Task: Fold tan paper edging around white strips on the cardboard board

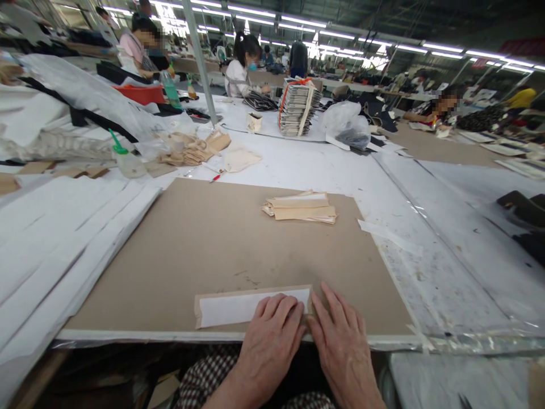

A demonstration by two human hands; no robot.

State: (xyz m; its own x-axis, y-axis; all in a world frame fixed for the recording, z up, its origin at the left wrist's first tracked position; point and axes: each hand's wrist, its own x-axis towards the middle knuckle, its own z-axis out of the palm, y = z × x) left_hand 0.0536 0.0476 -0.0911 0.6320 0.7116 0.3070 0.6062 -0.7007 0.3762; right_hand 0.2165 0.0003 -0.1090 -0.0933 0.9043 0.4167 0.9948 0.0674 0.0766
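A long tan strip with a white backing piece [230,308] lies flat near the front edge of a brown board [204,238]. My left hand [272,335] rests over its right half, fingers bent close together and pressing it down; the thumb is near the strip's right end. At that end my right hand [343,332] lies with fingers stretched and slightly apart, the fingertips touching the strip's tan border. My left hand covers part of the strip's lower right side. Farther back on the board is a small pile of similar tan and white strips [304,208].
White sheets [63,238] are layered at the left. A green-capped bottle [128,162], tan fabric pieces [191,149] and a red pen [216,177] lie behind the board. A tied stack [298,108] and a plastic bag [347,125] stand farther back. Other people work beyond.
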